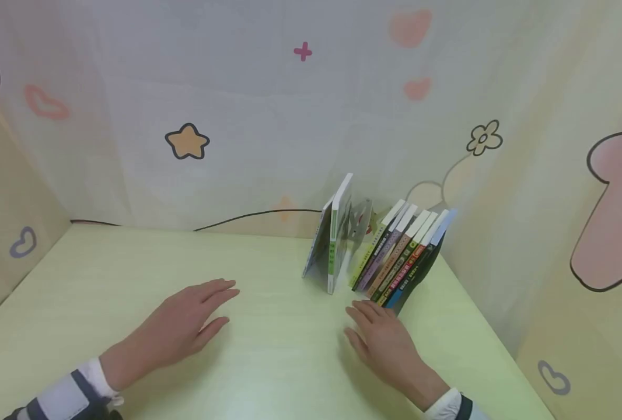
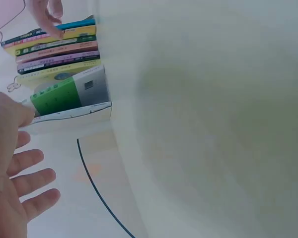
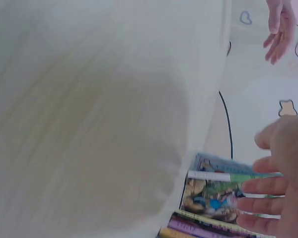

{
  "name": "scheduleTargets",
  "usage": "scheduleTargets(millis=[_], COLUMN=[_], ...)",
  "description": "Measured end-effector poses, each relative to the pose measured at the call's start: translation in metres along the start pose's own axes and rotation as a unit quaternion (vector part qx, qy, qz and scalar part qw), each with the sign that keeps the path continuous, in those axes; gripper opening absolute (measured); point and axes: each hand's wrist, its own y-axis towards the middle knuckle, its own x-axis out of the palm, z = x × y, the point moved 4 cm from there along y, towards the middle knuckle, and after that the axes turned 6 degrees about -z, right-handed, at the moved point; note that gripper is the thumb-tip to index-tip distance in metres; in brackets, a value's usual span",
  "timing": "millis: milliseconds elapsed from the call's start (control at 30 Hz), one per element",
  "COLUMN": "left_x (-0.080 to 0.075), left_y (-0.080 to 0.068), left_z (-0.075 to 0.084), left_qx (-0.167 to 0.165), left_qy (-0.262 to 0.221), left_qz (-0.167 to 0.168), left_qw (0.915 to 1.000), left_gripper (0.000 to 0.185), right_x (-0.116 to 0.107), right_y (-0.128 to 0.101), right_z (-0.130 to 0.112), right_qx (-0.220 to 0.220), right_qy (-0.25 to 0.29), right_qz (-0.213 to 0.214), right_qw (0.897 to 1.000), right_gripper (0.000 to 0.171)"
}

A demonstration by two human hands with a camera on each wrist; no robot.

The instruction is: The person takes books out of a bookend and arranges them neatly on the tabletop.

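Pale green table carried leaning books near its far right corner. Your right hand hovered just before them, fingers straight and together; your left hand lay mid-table, fingers relaxed, slightly spread.

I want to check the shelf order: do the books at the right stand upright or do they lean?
They lean. In the head view the row of books tilts right toward the curtain wall, tops further right than bottoms.

We can't read the spine titles on the leaning books, too small; left-wrist view cuts the left hand at the frame edge, right-wrist view crops the right hand too, and its book covers are blurred
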Motion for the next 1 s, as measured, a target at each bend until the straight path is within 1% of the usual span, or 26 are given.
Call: scheduleTargets(millis=[100,233,300,400,500,567,633,733,800,900,1000], left_x=[0.001,0.004,0.007,0.012,0.018,0.023,0.03,0.039,0.043,0.048,0.052], left_y=[0.013,0.031,0.041,0.056,0.072,0.084,0.094,0.107,0.114,0.123,0.133], left_z=[-0.004,-0.008,-0.01,-0.015,-0.019,-0.021,-0.022,-0.025,-0.026,-0.027,-0.028], left_qx=[-0.016,-0.046,-0.068,-0.105,-0.139,-0.157,-0.176,-0.204,-0.216,-0.227,-0.238], left_qy=[-0.013,-0.037,-0.056,-0.098,-0.145,-0.18,-0.215,-0.256,-0.277,-0.298,-0.318], left_qz=[0.015,0.026,0.03,0.025,0.013,0.005,-0.004,-0.018,-0.024,-0.025,-0.019], left_qw=[0.9997,0.9979,0.9957,0.9894,0.9795,0.9711,0.9607,0.9447,0.936,0.9266,0.9176], left_gripper=[0.043,0.039,0.037,0.034,0.033,0.033,0.034,0.035,0.037,0.037,0.038], right_x=[-0.009,-0.017,-0.021,-0.026,-0.03,-0.032,-0.033,-0.034,-0.035,-0.037,-0.039], right_y=[-0.003,-0.009,-0.011,-0.015,-0.017,-0.02,-0.023,-0.026,-0.027,-0.028,-0.029], right_z=[0.009,0.021,0.027,0.036,0.045,0.051,0.056,0.063,0.067,0.073,0.079], right_qx=[0.025,0.063,0.076,0.097,0.132,0.165,0.188,0.206,0.212,0.221,0.237], right_qy=[0.0,0.002,0.004,0.011,0.025,0.036,0.044,0.048,0.048,0.05,0.063], right_qz=[0.052,0.103,0.127,0.161,0.174,0.17,0.164,0.16,0.161,0.163,0.156], right_qw=[0.998,0.993,0.989,0.982,0.975,0.971,0.967,0.964,0.963,0.96,0.957], right_gripper=[0.031,0.02,0.016,0.009,0.008,0.009,0.012,0.015,0.017,0.02,0.026])
